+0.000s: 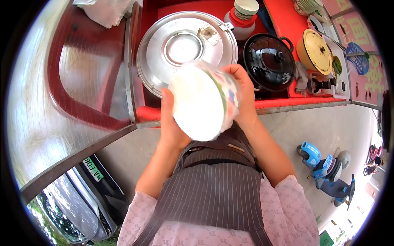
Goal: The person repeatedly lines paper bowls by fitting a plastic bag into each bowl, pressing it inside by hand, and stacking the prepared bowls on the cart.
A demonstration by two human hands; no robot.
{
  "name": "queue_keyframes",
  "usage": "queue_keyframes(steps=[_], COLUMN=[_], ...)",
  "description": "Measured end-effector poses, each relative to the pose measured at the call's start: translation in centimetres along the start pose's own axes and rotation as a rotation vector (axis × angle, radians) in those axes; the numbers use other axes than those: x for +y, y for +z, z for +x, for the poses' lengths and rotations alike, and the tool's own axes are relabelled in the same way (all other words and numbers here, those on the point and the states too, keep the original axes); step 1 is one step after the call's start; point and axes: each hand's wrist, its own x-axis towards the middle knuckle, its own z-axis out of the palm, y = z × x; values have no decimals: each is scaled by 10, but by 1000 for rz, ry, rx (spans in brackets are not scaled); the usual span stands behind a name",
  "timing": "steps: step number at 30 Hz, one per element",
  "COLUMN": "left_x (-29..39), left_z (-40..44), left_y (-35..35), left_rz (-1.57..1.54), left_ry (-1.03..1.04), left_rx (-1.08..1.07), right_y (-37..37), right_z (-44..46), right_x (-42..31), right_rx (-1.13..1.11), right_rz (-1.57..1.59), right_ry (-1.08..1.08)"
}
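In front of my body I hold a bowl (197,104) tilted on its side, its white inside bright from the light. Its outside has a green band and coloured patterns, and thin clear plastic seems to cover it. My left hand (171,123) grips the bowl's left side, thumb up along the rim. Around the far right side curls my right hand (243,96), its fingers partly hidden behind the bowl. Just beyond lies a large round metal lid (152,45) with a raised ring, a scrap of something brown and a small tag on it.
Right of the lid stand a black lidded pot (269,61) and a yellow lidded pot (316,51). Stacked bowls (246,7) top a red-and-white container (239,26). A metal-framed panel (92,78) borders the left. A blue scooter (328,168) and a car (82,201) are parked below.
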Motion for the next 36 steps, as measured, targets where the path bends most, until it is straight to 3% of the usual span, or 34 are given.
queue_keyframes(steps=[3,6,8,9,11,13,14,16,19,24,26,30,32,33,36], left_x=[-8,-13,-17,-18,-18,-29,-36,-49,-69,-78,-77,-78,-86,-91,-119], left_z=[-7,-4,4,9,20,22,22,20,24,42,53,74,85,91,119], left_y=[2,0,-1,-12,-37,-26,-23,-9,-3,13,17,37,55,60,84], left_rz=[153,167,234,234,748,727,779,865,590,489,395,317,284,283,349], left_ry=[-111,-34,110,111,298,337,369,399,300,234,194,214,250,252,353], left_rx=[-34,-75,29,32,156,203,148,79,46,54,49,31,35,26,81], right_y=[-8,-17,-20,-21,-18,1,3,3,-6,-34,-37,-69,-86,-94,-121], right_z=[7,8,7,3,-11,-28,-27,-26,-16,-7,-3,12,20,25,45], right_x=[0,-8,-25,-31,-57,-76,-66,-46,-50,-61,-86,-124,-130,-127,-106], right_rx=[-125,-177,71,126,20,-138,-223,-322,-413,-494,-287,-64,6,-41,-29], right_rz=[20,-7,-604,-571,-711,-804,-929,-1018,-1033,-963,-928,-854,-857,-936,-864], right_ry=[-94,-90,-144,-229,-441,-314,-429,-397,-295,-98,-336,-316,34,75,-111])
